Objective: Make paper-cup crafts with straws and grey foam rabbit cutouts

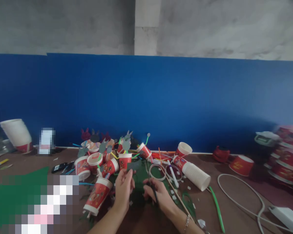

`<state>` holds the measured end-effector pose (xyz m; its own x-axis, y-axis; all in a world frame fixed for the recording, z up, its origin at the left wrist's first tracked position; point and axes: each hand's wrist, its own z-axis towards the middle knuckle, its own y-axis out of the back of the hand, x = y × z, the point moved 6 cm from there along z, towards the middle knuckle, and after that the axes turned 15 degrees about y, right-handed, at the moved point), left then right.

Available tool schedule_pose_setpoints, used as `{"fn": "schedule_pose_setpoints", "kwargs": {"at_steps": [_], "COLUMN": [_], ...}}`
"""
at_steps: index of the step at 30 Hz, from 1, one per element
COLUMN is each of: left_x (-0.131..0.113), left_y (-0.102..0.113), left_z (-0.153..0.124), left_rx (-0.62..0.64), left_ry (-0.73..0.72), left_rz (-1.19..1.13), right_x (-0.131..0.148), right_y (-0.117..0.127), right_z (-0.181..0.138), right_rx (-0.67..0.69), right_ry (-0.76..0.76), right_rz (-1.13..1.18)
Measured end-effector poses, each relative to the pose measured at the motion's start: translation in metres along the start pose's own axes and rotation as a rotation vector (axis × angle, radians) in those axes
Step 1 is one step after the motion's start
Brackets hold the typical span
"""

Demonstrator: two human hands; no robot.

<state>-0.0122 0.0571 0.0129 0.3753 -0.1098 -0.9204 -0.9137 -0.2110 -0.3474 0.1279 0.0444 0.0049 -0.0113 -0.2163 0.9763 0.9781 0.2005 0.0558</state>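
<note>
My left hand pinches a small dark grey cut-out piece, held just above the table. My right hand is closed around black-handled scissors, whose blades point up toward that piece. Right behind both hands lies a cluster of red-and-white paper cups fitted with coloured straws and grey cut-out shapes. One decorated cup lies tipped over beside my left wrist. Dark green sheet material lies under my hands.
A stack of white cups lies on its side at right, near tape rings and a marker. A white cable, red bowls, a green sheet and a blue wall panel surround the brown table.
</note>
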Motion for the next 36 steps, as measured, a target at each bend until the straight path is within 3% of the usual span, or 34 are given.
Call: {"fn": "schedule_pose_setpoints", "kwargs": {"at_steps": [6, 12, 36], "left_x": [0.008, 0.012, 0.019], "left_y": [-0.006, -0.014, -0.015], "left_z": [-0.003, -0.009, -0.012], "left_rx": [0.035, 0.093, 0.109], "left_ry": [0.03, 0.061, 0.142], "left_rz": [-0.03, -0.013, -0.066], "right_x": [0.003, -0.002, 0.003], "right_y": [-0.021, -0.016, -0.017], "right_z": [-0.008, -0.005, -0.003], "right_rx": [0.144, 0.084, 0.093], "right_ry": [-0.005, -0.014, 0.014], "right_rz": [-0.036, 0.003, -0.052]}}
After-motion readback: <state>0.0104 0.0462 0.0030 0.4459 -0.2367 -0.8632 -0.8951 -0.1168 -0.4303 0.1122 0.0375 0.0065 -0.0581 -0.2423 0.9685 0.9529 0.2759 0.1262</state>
